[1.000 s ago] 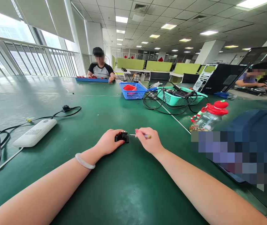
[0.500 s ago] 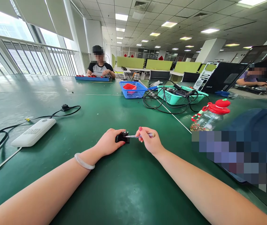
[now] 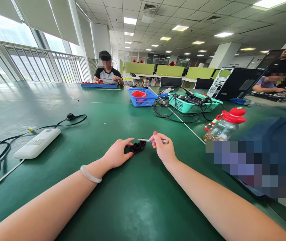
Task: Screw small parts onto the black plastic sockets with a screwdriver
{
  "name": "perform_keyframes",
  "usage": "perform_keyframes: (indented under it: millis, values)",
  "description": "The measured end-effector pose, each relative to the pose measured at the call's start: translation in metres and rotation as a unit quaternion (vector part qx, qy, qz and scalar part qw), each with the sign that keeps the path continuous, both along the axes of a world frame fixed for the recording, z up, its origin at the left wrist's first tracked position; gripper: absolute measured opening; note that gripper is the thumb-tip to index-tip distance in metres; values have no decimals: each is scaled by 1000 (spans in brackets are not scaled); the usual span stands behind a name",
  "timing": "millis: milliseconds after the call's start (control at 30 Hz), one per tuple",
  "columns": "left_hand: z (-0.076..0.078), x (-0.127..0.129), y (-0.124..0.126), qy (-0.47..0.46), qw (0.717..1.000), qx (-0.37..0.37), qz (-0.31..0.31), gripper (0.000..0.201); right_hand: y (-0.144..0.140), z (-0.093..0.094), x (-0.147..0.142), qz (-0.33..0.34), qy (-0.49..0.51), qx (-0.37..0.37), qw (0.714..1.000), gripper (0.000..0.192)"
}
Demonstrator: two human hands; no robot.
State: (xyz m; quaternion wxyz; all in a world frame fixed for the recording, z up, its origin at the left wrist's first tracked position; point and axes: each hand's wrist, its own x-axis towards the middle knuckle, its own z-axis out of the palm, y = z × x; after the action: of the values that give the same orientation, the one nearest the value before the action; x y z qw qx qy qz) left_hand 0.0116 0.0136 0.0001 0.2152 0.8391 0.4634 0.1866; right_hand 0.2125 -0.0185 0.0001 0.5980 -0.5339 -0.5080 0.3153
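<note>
A small black part with a round raised piece (image 3: 137, 146) lies on the green table in front of me. My left hand (image 3: 117, 153) is beside it, thumb and index finger spread apart at its left end; whether they touch it is hard to tell. My right hand (image 3: 163, 146) grips a slim screwdriver (image 3: 149, 140) with a clear handle. Its metal shaft points left, over the far edge of the black part. Where exactly the tip ends relative to the part I cannot make out.
On the left lie a white power strip (image 3: 37, 143) and black cables (image 3: 1, 144). Further back stand a blue basket (image 3: 143, 100) and a green basket (image 3: 190, 106) with cables. A red-lidded bottle (image 3: 224, 125) and a dark blue bag (image 3: 278, 134) are at right. Other people sit beyond.
The black part has turned and shifted slightly right. My left fingers have loosened around it, and the screwdriver has moved up and a little right, off its earlier spot.
</note>
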Motion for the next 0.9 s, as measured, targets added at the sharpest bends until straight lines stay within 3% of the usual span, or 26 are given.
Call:
perform_keyframes:
  millis: [133, 300, 500, 633, 733, 900]
  values:
    - [0, -1, -1, -4, 1000, 8, -2, 60, 3, -2, 1, -20, -4, -3, 1000, 52]
    - [0, -2, -2, -5, 1000, 23, -14, 53, 2, -4, -2, 33, -34, -26, 999, 55]
    - [1, -2, -3, 8, 999, 32, -41, 49, -1, -2, -2, 55, -45, 3, 997, 54]
    - [2, -2, -4, 13, 998, 35, -48, 48, -4, 3, -2, 78, -125, 38, 988, 52]
    - [3, -1, -4, 16, 998, 28, -54, 49, -11, 7, -7, 109, -260, 107, 953, 47]
    - [1, -1, -3, 11, 998, 28, -55, 39, -23, 11, -17, 151, -436, 224, 858, 33]
